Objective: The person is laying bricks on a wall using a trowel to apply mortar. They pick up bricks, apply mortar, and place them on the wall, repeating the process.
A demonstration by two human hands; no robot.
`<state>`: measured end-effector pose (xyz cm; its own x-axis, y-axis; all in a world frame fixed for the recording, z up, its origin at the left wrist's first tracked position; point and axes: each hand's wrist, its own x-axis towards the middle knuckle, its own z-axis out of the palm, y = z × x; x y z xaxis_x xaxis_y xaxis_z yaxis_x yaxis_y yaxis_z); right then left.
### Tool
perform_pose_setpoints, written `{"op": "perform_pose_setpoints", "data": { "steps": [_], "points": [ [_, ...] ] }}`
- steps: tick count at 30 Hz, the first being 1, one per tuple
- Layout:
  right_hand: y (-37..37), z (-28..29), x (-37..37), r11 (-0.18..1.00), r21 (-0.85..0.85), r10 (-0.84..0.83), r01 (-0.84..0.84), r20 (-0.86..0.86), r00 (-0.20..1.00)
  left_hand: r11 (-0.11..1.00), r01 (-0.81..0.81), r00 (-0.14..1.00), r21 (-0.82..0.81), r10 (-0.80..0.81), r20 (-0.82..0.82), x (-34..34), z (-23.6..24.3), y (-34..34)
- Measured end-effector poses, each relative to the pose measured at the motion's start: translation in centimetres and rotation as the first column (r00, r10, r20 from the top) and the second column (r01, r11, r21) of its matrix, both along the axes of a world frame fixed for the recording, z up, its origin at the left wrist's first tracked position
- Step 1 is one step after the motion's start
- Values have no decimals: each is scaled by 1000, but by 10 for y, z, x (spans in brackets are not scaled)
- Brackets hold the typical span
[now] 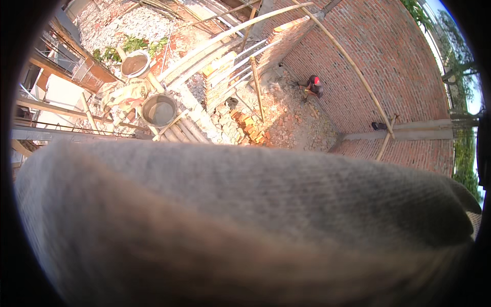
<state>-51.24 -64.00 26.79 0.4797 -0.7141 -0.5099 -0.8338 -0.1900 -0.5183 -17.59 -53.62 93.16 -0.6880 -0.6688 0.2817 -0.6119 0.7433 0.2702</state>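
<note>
A grey ribbed-knit shape, seemingly my gloved left hand (266, 189), fills the lower half of the head view, very close and blurred. It stretches in from the left, and rounded ends like fingertips show at the right. Its lower part is brownish. Whether the fingers grip anything is hidden. My right hand does not show. Beyond the glove's upper edge, at the left, stands a dark round bucket (159, 110) with grey contents. Farther back is a pale bucket (135, 64) with a brownish inside.
Far below, a person in a red cap (313, 86) crouches beside a tall brick wall (378, 66). Orange bricks (250, 127) lie among rubble. Bamboo poles (348, 56) cross the view. A printed sack (125, 93) and timber beams (71, 117) are at the left.
</note>
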Motion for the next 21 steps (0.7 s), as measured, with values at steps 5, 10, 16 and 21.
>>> {"op": "perform_pose_setpoints", "data": {
  "steps": [5, 10, 16, 21],
  "points": [
    [62, 25, -49, 922, 274, -236, 272, -159, 959, 1000, 30, 999, 8, -30, 34, 21, 8, 7],
    [116, -38, -26, 479, 43, 817, -877, -388, 427, 957, -219, 962, 188, 180, 207, 74, -73, 29],
    [127, -53, -48, 537, 238, 792, -809, -471, 387, 432, -610, 458, 664, 876, -149, 159, -354, 151],
    [91, -42, -34, 812, 42, 565, -583, -307, 766, -20, -451, -86, 892, 996, -21, 201, -502, 278]
  ]
}}
